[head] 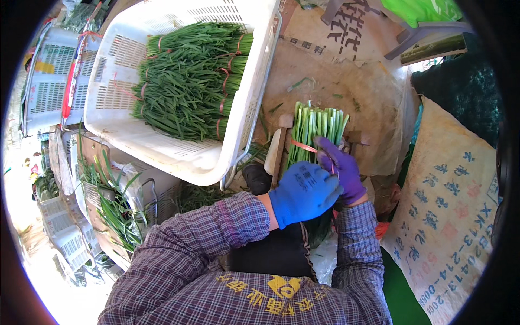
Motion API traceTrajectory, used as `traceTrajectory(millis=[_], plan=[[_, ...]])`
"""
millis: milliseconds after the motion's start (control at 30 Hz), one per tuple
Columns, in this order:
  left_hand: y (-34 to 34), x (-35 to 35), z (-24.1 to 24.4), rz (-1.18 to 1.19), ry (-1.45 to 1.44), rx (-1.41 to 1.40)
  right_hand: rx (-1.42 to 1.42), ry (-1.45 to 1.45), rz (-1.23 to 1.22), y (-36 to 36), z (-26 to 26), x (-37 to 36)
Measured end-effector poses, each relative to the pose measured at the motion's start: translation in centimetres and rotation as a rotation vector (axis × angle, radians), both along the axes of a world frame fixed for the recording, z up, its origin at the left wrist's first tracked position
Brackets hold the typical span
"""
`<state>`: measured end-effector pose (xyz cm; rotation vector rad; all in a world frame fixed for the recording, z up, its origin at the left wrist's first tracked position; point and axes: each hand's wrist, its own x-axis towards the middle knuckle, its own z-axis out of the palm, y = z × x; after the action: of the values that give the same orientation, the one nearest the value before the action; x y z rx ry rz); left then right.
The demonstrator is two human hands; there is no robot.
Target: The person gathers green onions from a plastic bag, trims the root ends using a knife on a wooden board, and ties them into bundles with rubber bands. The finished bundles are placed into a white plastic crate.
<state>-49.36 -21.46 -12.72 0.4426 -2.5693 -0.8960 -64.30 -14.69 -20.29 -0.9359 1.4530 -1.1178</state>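
A bunch of green leafy stalks, likely garlic chives (319, 122), lies with its pale cut ends pointing away from me, in a small wooden holder (280, 146). A pink tie (304, 146) runs around the stalks. My left hand (305, 191), in a blue glove, is curled over the lower part of the bunch, at the tie's loose end; its fingertips are partly hidden. My right hand (339, 168), in a purple glove, presses against the bunch's right side and pinches the pink strand. Both hands meet there. The leafy ends are mostly hidden beneath my hands.
A white plastic crate (170, 162) at upper left holds several tied green bunches (183, 81). Loose leaves (118, 215) lie at left near a wooden board (97, 152). A printed woven sack (438, 203) stands at right. A grey stool leg (402, 42) is at upper right.
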Motion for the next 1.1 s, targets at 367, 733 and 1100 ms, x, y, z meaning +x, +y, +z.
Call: traceTrajectory(millis=[367, 733, 1100], plan=[[-0.4, 1.5, -1.7, 0.454, -0.035, 0.952, -0.155, 0.198, 0.088, 1.7, 3.3, -0.9], [-4.7, -3.5, -6.3, 0.223, -0.511, 0.682, -0.474, 0.664, 0.115, -0.1, 4.5, 2.1], [-3.0, 0.7, -5.3, 0.726, 0.027, 1.331, -0.121, 0.544, -0.412, 3.3, -0.7, -3.7]])
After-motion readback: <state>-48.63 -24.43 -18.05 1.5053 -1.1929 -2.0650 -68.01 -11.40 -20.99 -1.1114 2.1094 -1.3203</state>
